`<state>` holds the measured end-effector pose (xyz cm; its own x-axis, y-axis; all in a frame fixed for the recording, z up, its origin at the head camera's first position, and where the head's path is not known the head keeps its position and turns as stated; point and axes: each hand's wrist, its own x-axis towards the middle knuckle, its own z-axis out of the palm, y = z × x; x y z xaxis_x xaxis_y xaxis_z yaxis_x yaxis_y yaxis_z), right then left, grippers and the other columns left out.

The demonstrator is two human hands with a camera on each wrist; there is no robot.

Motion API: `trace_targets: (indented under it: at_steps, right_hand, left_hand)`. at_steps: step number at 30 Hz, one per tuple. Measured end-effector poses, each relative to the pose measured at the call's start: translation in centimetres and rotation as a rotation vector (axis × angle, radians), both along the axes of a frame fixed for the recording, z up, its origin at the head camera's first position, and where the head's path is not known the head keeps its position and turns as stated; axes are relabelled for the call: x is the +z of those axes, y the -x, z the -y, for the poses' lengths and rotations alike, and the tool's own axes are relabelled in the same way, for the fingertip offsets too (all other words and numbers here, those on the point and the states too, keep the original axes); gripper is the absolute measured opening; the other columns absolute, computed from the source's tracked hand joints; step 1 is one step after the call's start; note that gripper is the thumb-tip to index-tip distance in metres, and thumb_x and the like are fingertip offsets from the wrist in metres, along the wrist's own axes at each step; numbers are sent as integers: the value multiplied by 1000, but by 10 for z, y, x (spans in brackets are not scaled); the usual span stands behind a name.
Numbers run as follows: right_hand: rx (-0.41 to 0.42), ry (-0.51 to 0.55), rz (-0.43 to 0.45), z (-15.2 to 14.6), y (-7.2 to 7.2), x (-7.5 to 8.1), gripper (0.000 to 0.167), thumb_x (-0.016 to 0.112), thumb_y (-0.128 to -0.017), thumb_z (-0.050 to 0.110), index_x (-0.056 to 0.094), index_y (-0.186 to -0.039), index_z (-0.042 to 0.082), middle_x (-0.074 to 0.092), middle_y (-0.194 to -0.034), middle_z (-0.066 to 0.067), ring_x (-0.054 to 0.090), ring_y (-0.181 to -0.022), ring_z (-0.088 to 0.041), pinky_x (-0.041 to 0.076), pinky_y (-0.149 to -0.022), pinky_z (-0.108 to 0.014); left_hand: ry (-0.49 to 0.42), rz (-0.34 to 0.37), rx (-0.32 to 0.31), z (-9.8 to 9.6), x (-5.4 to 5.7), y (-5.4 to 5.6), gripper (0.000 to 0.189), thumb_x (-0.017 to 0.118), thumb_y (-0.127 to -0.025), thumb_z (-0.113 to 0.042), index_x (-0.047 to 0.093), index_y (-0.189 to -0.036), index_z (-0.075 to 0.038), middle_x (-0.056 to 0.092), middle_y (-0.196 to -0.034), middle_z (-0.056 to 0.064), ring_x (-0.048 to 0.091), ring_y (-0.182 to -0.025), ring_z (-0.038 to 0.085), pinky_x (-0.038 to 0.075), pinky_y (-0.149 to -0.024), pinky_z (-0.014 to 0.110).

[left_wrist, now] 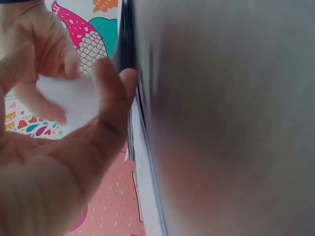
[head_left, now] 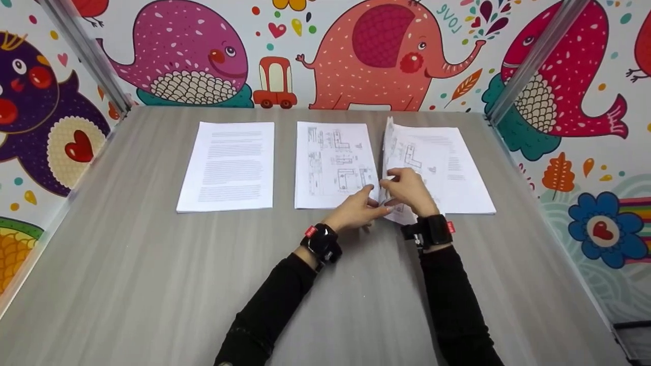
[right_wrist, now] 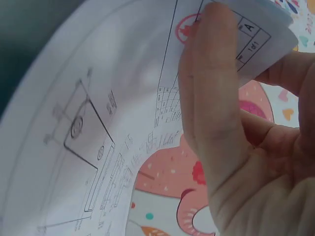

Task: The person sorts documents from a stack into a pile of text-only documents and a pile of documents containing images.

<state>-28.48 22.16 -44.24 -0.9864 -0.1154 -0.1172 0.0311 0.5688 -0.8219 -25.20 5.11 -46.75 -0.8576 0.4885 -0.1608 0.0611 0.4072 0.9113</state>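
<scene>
My right hand (head_left: 408, 192) pinches a lifted, curving bundle of drawing sheets (head_left: 407, 147) at the left side of the right-hand paper stack (head_left: 470, 185). In the right wrist view, the fingers (right_wrist: 211, 83) lie across a printed sheet (right_wrist: 98, 123) with line drawings and a red stamp. My left hand (head_left: 353, 210) reaches in from the left, thumb raised and fingers extended toward the bundle's lower corner. The left wrist view shows its fingertips (left_wrist: 129, 76) right at the sheets' edges. Beneath its thumb is the right edge of the middle stack of drawings (head_left: 333, 168).
A third stack of text pages (head_left: 229, 168) lies at the left of the grey wood-grain table (head_left: 152, 284). Walls with cartoon animals (head_left: 376, 56) close off the back and sides, with metal posts (head_left: 534, 56) at the back corners.
</scene>
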Motion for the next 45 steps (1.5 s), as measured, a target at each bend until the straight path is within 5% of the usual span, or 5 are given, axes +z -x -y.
trace_targets:
  at_steps: [6, 11, 23, 34, 45]
  right_hand:
    - [73, -14, 11, 15, -2, 2, 45, 60, -95, 23, 59, -130, -4, 70, -104, -21, 67, -80, -19, 57, -67, -27]
    - [96, 25, 92, 1, 2, 2, 48, 53, -100, 37, 59, -131, 0, 68, -104, -20, 67, -81, -20, 58, -65, -29]
    - [-97, -253, 85, -62, 5, 5, 67, 53, -99, 35, 35, -145, -11, 38, -148, -31, 40, -136, -43, 34, -112, -54]
    - [-78, 225, 159, -38, 7, 4, 50, 59, -98, 19, 39, -139, -3, 59, -106, -12, 65, -78, -10, 57, -65, -25]
    - [-47, 271, -38, -9, 9, -5, 67, 53, -97, 1, 22, -155, 8, 64, -108, -20, 65, -79, -11, 52, -61, -19]
  left_hand:
    - [-22, -61, 55, 0, -2, 0, 51, 56, -99, -25, 39, -145, -9, 71, -96, 14, 69, -68, 28, 53, -53, 31]
    - [-151, 51, 140, 5, -3, 3, 36, 37, -104, -6, 41, -140, -6, 71, -92, 17, 72, -71, 31, 57, -57, 36]
    - [-482, 211, 270, 36, 7, 19, 41, 33, -100, 5, 37, -140, -4, 60, -95, 13, 63, -65, 16, 48, -53, 22]
    - [-631, 213, 377, 57, 23, 25, 38, 32, -101, 6, 36, -138, -1, 60, -101, 15, 65, -67, 17, 53, -58, 21]
    - [-192, -6, 300, 101, 30, 23, 48, 45, -96, 2, 39, -143, -4, 61, -110, 16, 64, -79, 24, 45, -55, 22]
